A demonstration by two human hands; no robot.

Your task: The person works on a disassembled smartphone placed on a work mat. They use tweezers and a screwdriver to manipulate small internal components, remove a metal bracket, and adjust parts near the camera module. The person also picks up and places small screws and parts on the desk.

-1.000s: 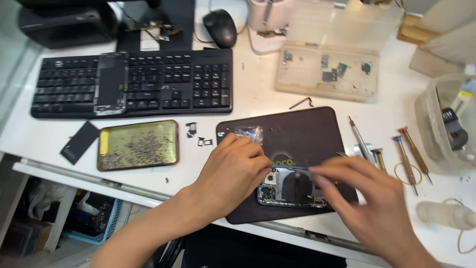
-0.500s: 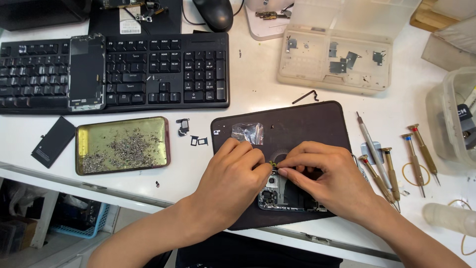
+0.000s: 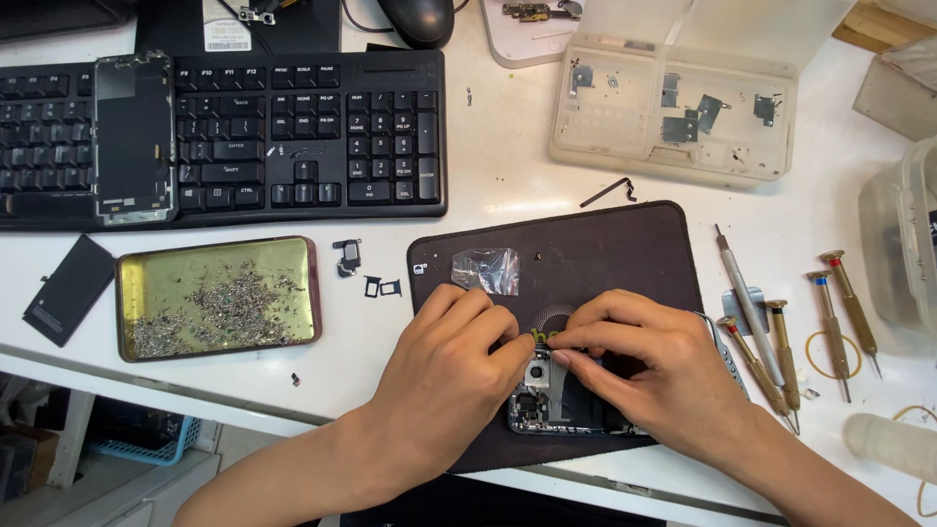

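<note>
Black rubbery work mat (image 3: 586, 254) sits right at the near edge of the table (image 3: 508, 176), probably so the opened phone (image 3: 556, 410) doesn't slide around and tiny bits don't bounce off. The phone lies flat on the mat with its back off and the guts showing, mostly covered by both hands.

Left hand (image 3: 444, 376) is curled over the phone's left side, fingertips pressed down near the camera module, looks like it's steadying the frame. Right hand (image 3: 664, 376) comes in from the other side with thumb and forefinger pinched together on something small right above the board. Can't tell exactly what the piece is, too tiny. Both sets of fingertips almost meet in the middle.

Just past the hands there's a little clear plastic baggie (image 3: 485, 269) on the mat. Right of the mat, a row of precision screwdrivers (image 3: 781, 356) laid side by side within easy grab range. Left of the mat, a couple of small loose parts (image 3: 383, 287), then a shallow yellow metal tray (image 3: 217, 298) full of screws, and a flat black battery-looking slab (image 3: 70, 289).

Further back, a black keyboard (image 3: 293, 137) with a detached phone screen frame (image 3: 134, 137) parked on top of it, and a clear plastic sorting box (image 3: 673, 107) holding little metal brackets, each in its own compartment so they don't get mixed up. A mouse (image 3: 418, 20) at the very top.
</note>
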